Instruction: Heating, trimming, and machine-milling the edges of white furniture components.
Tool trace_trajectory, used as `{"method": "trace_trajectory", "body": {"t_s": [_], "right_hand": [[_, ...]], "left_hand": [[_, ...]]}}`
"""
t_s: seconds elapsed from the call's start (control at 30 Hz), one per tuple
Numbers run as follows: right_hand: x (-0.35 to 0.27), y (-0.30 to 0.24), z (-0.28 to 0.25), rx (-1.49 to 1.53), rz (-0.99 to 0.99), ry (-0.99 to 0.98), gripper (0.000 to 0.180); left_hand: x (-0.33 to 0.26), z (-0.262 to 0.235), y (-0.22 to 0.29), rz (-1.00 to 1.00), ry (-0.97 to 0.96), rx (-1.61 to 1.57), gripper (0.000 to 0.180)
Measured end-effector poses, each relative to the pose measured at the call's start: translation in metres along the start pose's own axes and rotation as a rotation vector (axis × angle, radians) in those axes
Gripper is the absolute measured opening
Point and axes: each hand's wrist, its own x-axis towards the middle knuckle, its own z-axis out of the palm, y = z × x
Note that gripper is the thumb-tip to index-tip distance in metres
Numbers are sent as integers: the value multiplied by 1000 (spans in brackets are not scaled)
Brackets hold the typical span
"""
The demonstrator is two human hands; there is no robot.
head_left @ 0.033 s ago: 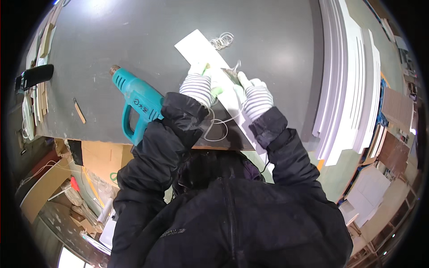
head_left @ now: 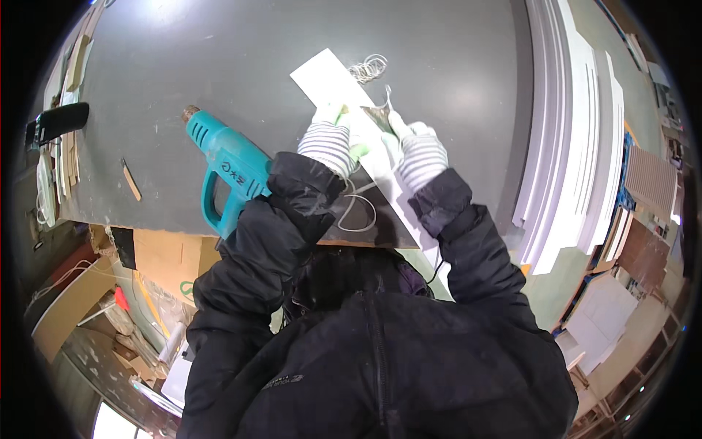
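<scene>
A long white strip of board (head_left: pixel 329 77) lies slantwise across the dark table, its near end running past the front edge. My left hand (head_left: pixel 330 139), in a striped white glove, is closed on the strip's left side, thumb and fingers gripping it. My right hand (head_left: pixel 420 150), gloved alike, is closed around a scraper with a wide metal blade (head_left: pixel 378 117); its handle is hidden. The blade rests against the strip's right edge. A thin pale curl (head_left: pixel 388 95) stands up at the blade. Near my left wrist hangs a loop of thin white strand (head_left: pixel 373 219).
A teal heat gun (head_left: pixel 238 164) lies left of my left arm. Farther left is a small wooden-handled tool (head_left: pixel 131 181). Beyond the strip sits a coil of thin pale strand (head_left: pixel 368 68). Long white panels (head_left: pixel 578 146) are stacked along the right side.
The blade in my right hand has shifted slightly away from me along the strip, and the thin curl at it stands a little higher. My left hand has barely moved.
</scene>
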Motion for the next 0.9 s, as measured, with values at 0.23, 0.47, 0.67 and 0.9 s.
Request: {"method": "trace_trajectory", "body": {"t_s": [0.23,0.47,0.67,0.9], "right_hand": [[179,-41,0,61,-63,-58,45],[138,107,-20,363,24,289,58],[14,94,-48,-329,74,353,58],[-238,48,-7,-29,392,-42,90]], "left_hand": [[5,12,-3,-39,-66,-160,82],[2,4,6,60,4,-139,84],[1,-7,-6,83,-59,-30,82],[-1,-9,-12,171,122,80,63]]}}
